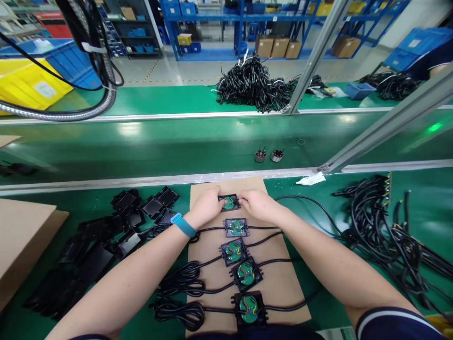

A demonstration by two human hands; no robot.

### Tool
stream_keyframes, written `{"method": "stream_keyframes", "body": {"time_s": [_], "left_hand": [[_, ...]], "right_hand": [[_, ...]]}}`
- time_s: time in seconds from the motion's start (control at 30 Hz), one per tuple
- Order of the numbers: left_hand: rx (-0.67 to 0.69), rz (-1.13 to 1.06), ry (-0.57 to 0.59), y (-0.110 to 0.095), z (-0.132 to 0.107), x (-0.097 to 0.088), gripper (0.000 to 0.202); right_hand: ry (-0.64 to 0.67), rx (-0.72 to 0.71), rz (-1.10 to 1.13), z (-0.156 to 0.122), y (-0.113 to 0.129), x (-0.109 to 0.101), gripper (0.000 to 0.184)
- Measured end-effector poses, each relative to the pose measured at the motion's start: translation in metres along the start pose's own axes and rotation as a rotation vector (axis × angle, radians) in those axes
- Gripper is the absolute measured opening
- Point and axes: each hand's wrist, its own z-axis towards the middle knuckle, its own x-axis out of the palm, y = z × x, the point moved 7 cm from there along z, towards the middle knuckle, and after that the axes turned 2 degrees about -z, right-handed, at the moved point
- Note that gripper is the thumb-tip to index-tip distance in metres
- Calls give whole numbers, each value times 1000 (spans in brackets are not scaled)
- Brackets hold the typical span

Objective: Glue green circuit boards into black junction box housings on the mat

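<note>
Black plastic makes up the small open case [236, 201] between your hands, at the far end of a cardboard sheet [207, 243], with a green circuit board [229, 203] inside it. Your left hand [209, 207] has its grip closed on the case's left end, the thumb reaching over the rim beside the board. Your right hand [257, 204] has its fingers drawn together at the opposite end; whether that grip has hold of a cable or the case wall, you cannot tell from here.

Nearer you, four more cases run down the sheet: the second case [236, 227], the third case [233, 251], the fourth case [247, 274] and the fifth case [249, 309]. Each has a board in place and a black cable leaving either side, so those four look equally far along. All are open on top, so closing them up seems not yet done.

Left of the sheet, loose black plastic parts [95, 257] lie piled on the green surface [136, 314]; right of it spreads a tangle of black cables [378, 219]. Judging by those supplies, plenty is left. Just beyond your right hand lies a white tube [311, 179].
</note>
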Motion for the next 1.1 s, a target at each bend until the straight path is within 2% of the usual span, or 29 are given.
{"method": "stream_keyframes", "body": {"time_s": [0.2,0.4,0.57,0.83,0.93,1.1], "left_hand": [[-17,-54,-18,3,1,3,16],[-20,-39,-17,5,2,6,16],[-32,-24,-4,4,1,6,16],[-58,-19,22,2,3,5,17],[-67,-40,27,3,3,5,18],[-71,-66,51,3,3,6,18]], "right_hand": [[-59,-10,156,2,-12,9,20],[-87,1,257,3,-14,12,20],[-19,-45,78,3,-11,10,24],[237,-54,-402,17,13,-4,28],[326,-70,-478,21,17,-1,28],[352,-71,-517,27,17,5,27]]}}
